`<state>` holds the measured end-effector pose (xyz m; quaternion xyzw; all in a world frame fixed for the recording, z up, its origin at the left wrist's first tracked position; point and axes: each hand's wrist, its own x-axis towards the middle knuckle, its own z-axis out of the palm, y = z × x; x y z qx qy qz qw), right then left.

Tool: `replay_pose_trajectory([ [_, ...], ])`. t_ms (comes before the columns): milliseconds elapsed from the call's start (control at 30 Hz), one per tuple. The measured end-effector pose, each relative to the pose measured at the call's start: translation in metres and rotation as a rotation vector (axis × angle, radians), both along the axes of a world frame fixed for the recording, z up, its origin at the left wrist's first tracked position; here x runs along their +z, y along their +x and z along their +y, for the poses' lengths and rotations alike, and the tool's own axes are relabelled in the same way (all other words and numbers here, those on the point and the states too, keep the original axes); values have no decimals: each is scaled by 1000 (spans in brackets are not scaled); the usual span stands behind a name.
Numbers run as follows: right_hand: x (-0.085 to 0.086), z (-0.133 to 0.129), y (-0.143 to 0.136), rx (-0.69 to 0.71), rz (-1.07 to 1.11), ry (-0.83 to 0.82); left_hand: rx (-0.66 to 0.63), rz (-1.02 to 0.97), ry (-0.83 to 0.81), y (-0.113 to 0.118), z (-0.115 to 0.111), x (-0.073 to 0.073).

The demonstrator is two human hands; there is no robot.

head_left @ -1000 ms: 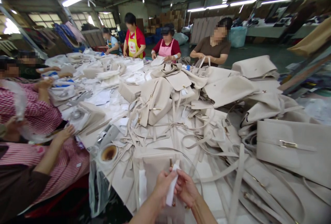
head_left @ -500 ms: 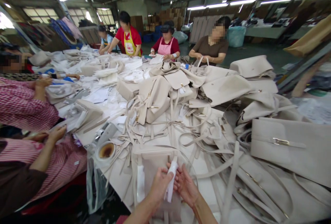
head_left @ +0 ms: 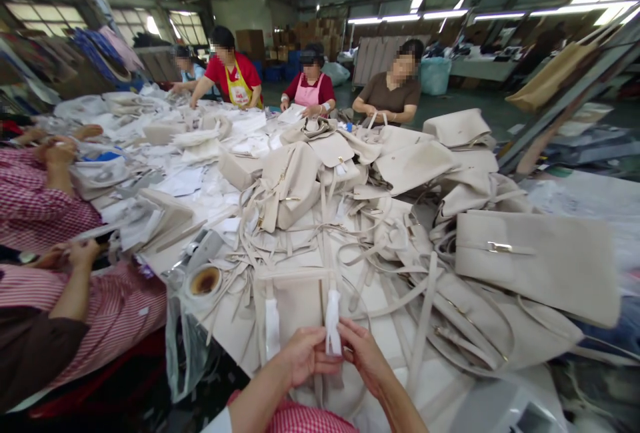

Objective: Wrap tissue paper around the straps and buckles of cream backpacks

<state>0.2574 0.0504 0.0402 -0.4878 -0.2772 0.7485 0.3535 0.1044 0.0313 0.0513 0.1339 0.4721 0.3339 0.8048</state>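
Note:
A beige bag (head_left: pixel 295 306) lies on the table right in front of me, with two straps running toward me. Each strap has white wrapping on it: one white wrap (head_left: pixel 272 327) on the left, and another white wrap (head_left: pixel 333 316) between my hands. My left hand (head_left: pixel 311 355) pinches the lower left edge of this right-hand wrap, fingers partly beneath it. On the opposite edge, my right hand (head_left: pixel 364 351) has thumb and fingers closed on the same wrap. The wrap's lower end looks split into two flaps; the strap inside is mostly hidden.
Beige bags (head_left: pixel 295 186) and loose straps are heaped ahead and right, including a flap bag (head_left: pixel 530 259) with a gold buckle. Left stand a tape roll (head_left: pixel 205 281) and a hanging plastic bag (head_left: pixel 183 353). Co-workers (head_left: pixel 65 326) sit close left; others stand across the table.
The right-hand wrap has gone from tilted to nearly straight. My right hand, loosely spread beside it before, now grips its edge. My left hand has shifted lower. The view has turned slightly right.

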Motion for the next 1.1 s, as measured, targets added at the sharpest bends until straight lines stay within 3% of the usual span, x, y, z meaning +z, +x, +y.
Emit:
replay_pose_trajectory([
  [233, 5, 1, -2, 46, -190, 70, 10, 69, 6, -1, -2, 5],
  [567, 0, -4, -1, 136, -359, 167, -91, 66, 5, -1, -2, -6],
  [867, -17, -4, -7, 162, -645, 382, -86, 106, -6, -2, -3, -22],
  [1100, -24, -16, -7, 176, -653, 492, -107, 73, -9, 0, 3, -28],
])
